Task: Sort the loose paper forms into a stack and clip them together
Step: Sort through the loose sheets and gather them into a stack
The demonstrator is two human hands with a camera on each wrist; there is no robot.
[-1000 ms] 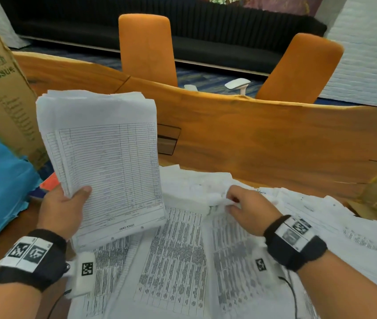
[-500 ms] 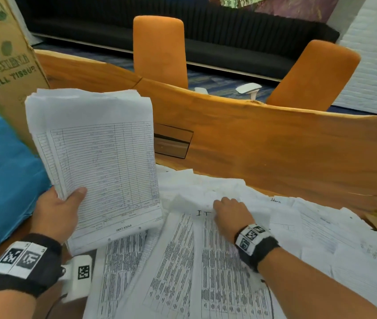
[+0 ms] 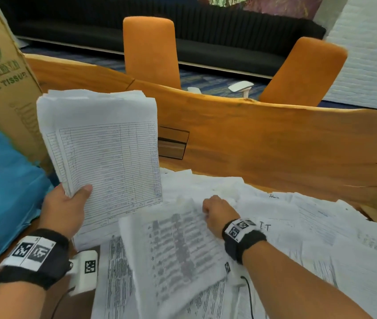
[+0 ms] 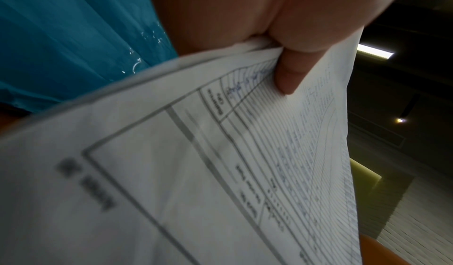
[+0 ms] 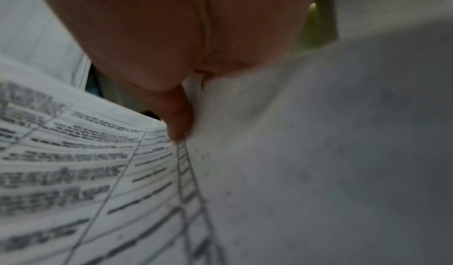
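Observation:
My left hand [image 3: 68, 203] holds a thick stack of ruled forms [image 3: 104, 155] upright above the table's left side, thumb on the front sheet [image 4: 289, 75]. My right hand [image 3: 217, 212] pinches the top edge of a printed sheet [image 3: 178, 247] and lifts it off the heap; the thumb [image 5: 179, 118] presses on that sheet [image 5: 98, 162]. Several loose forms [image 3: 309, 226] lie spread over the table in front of me. No clip shows in any view.
A tall cardboard box [image 3: 1, 72] and a blue plastic bag [image 3: 3, 192] stand at the left. The wooden table [image 3: 275, 146] runs across the view, with a cable hatch [image 3: 173, 143] behind the stack. Two orange chairs [image 3: 150, 49] stand beyond its far edge.
My right hand has closed on one printed sheet and raised it from the heap, tilting it toward the left. The stack in my left hand has stayed nearly still.

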